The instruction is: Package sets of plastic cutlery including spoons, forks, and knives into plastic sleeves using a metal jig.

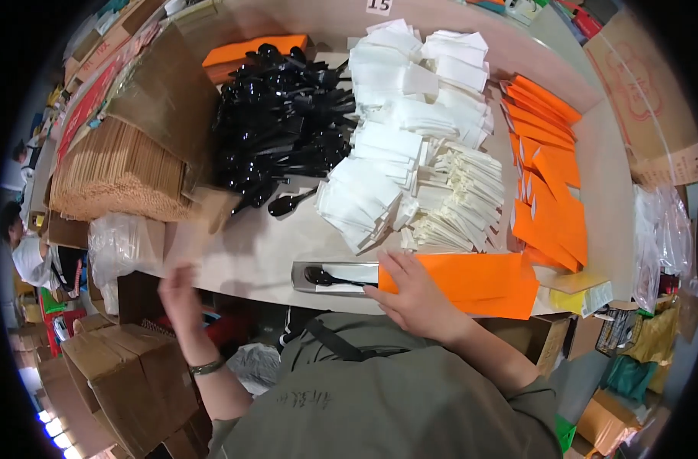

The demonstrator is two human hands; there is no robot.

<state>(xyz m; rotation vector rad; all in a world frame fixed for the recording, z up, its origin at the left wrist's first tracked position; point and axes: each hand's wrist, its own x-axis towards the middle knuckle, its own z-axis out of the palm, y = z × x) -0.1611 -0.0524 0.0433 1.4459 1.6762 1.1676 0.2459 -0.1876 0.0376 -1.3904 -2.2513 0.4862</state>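
Observation:
My right hand (410,298) lies on the left end of a stack of long orange paper sleeves (479,283), fingers stretched and thumb spread apart. Beside its fingertips, a black plastic spoon (318,275) rests in a narrow grey metal tray (299,277) at the table's near edge, with something white alongside it. The tray's right part is hidden under the hand and sleeves. Off to the left, my left hand (180,294) is raised near the table edge, below the bundled wooden chopsticks (119,172). Motion smears its fingers.
Black spoons (284,122) are heaped behind the tray, next to white folded napkins (383,153) and narrow cream packets (463,195). More orange sleeves (548,176) lie along the right wall. A clear plastic bag (123,249) hangs at left, above cardboard boxes (127,375).

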